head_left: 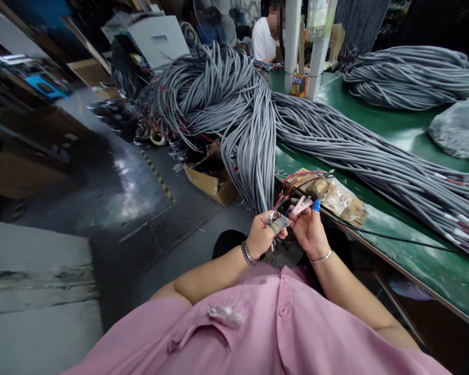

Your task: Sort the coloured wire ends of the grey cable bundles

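Note:
Near the lower middle, my left hand (pixel 261 237) is closed around the end of a grey cable, with a grey cover on its thumb. Thin coloured wires (pixel 280 201) fan out from that end, just above my fingers. Close by on the right, my right hand (pixel 310 232) pinches a pale pink tool with two flat arms (pixel 300 205), its exact kind unclear. One fingertip there wears a blue cover (pixel 316 205). A thick bundle of grey cables (pixel 254 151) hangs over the table edge toward my hands.
Cables lie along the green table (pixel 402 260) to the right. A wooden block (pixel 346 203) with tape and wires sits at its edge. Below the bundle stands a cardboard box (pixel 211 182). Another person (pixel 262 41) sits behind the table. A plastic bag (pixel 459 125) lies far right.

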Motion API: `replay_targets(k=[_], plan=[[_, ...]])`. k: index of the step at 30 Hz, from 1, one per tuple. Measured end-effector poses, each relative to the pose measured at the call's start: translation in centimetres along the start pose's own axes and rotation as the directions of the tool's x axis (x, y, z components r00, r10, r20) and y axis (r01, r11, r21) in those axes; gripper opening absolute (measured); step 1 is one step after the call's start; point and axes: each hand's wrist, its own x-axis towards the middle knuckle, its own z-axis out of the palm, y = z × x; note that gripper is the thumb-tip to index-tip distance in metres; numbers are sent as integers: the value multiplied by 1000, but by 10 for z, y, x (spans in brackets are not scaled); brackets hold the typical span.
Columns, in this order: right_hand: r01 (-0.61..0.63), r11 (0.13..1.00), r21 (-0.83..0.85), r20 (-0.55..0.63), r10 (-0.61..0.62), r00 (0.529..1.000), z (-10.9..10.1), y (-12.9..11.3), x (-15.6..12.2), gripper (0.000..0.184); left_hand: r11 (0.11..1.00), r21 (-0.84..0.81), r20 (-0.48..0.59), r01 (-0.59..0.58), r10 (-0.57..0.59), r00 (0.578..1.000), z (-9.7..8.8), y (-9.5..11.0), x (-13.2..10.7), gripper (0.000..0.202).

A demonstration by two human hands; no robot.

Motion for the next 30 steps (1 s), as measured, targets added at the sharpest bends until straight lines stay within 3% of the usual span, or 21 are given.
replay_targets(k=[5,8,15,24,27,30], plan=[[-20,1000,-16,-27,19,999,-17,-3,-9,39,996,-83,80,33,-27,996,-15,4,-6,26],[-16,999,-47,-46,13,999,-29,-4,-16,32,982,-181,115,48,-27,993,-24,11,-7,37],[13,990,-139,-62,-22,998,-39,0,-31,20,970,-244,111,6,22,994,-41,19,-8,39],[35,976,-215,-52,-47,998,-35,2,-42,16,979,-203,109,-12,35,993,-45,26,-20,32],[78,940,-333,0,-83,997,-29,5,-52,14,991,-136,118,-14,30,993,-46,22,-24,31],[110,825,-555,62,-91,994,-19,6,-67,15,998,19,128,-53,50,990,-47,17,-28,27]])
